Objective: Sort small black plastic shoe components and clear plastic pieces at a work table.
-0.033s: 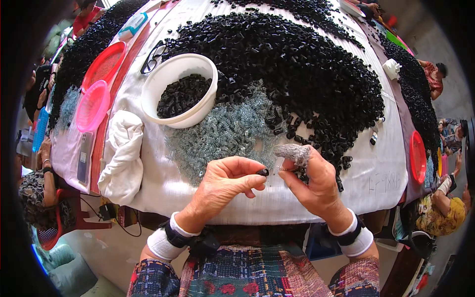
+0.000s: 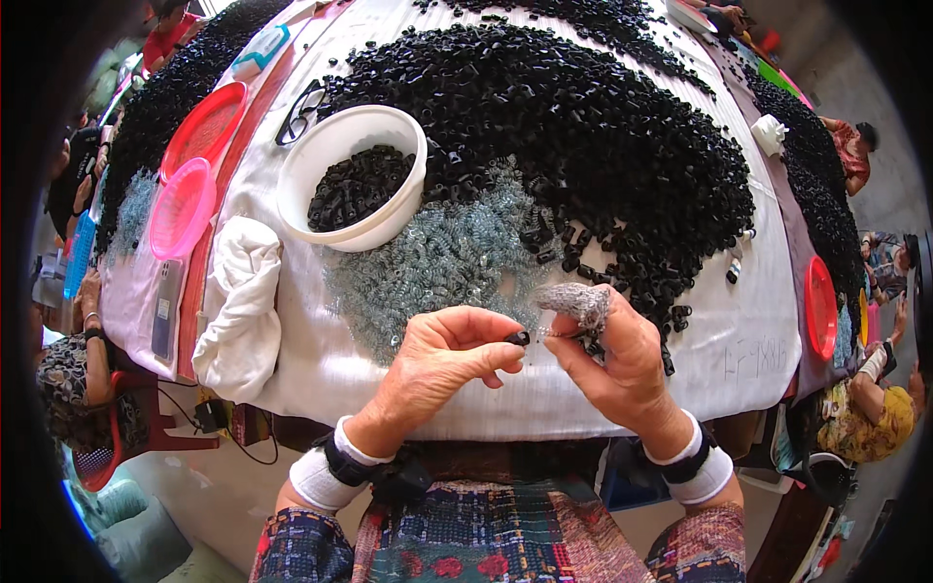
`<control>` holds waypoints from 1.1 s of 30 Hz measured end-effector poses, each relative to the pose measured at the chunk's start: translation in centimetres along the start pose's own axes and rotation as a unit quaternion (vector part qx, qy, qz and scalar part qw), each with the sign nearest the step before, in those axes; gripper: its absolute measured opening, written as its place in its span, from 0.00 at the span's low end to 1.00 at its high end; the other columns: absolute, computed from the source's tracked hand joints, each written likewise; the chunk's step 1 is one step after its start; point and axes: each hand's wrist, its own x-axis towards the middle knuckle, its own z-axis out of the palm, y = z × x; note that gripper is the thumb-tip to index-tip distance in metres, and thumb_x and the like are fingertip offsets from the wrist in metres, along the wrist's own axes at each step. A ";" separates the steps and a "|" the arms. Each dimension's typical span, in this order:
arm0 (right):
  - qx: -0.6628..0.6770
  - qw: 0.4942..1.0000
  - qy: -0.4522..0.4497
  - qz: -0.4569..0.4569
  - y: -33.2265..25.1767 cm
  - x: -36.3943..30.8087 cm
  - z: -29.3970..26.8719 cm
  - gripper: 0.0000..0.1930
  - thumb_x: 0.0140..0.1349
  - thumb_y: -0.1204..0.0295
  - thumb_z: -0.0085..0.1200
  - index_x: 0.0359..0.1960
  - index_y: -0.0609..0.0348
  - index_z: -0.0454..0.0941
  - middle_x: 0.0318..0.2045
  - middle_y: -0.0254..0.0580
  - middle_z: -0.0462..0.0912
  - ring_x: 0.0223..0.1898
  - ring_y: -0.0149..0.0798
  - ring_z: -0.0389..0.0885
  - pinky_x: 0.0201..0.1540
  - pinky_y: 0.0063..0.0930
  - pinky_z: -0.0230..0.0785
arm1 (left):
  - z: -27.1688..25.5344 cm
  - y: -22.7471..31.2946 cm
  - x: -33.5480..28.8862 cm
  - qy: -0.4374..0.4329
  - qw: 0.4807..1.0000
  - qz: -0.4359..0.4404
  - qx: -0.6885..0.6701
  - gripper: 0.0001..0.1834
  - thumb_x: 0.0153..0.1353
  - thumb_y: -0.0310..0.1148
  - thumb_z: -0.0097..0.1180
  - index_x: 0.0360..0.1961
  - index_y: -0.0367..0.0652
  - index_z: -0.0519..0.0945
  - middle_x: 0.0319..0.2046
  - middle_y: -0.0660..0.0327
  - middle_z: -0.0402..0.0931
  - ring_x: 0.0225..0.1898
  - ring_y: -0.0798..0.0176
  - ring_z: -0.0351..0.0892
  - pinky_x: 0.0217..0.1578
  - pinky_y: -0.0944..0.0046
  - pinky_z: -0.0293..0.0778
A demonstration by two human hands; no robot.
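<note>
Between the thumb and forefinger of my left hand (image 2: 442, 360) is a small black plastic piece (image 2: 518, 338). My right hand (image 2: 622, 364), with a grey knitted cover (image 2: 578, 303) on its fingers, is pinched just to the right of that piece, apart from it. A faint silvery bit at its thumb tip looks like a small metal spring; the fingers partly hide it. Behind my hands lies a heap of silvery coil springs (image 2: 428, 267), and beyond it spreads a large mound of black plastic pieces (image 2: 583, 126).
A white bowl (image 2: 296, 219) part filled with black pieces stands at the left, near eyeglasses (image 2: 301, 112). A twisted white cloth (image 2: 238, 311), a phone (image 2: 166, 306), and pink (image 2: 185, 209) and red baskets (image 2: 204, 126) lie farther left. Other people sit at both sides.
</note>
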 end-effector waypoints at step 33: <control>-0.012 0.999 0.007 -0.032 -0.2 -0.7 1.0 0.14 0.49 0.87 0.58 0.39 0.67 0.77 0.31 0.49 0.79 0.30 0.45 0.80 0.30 0.30 0.73 | 0.8 0.0 0.2 -0.006 0.999 0.020 0.035 0.11 0.56 0.23 0.62 0.41 0.32 0.79 0.34 0.56 0.82 0.36 0.65 0.83 0.33 0.69 0.78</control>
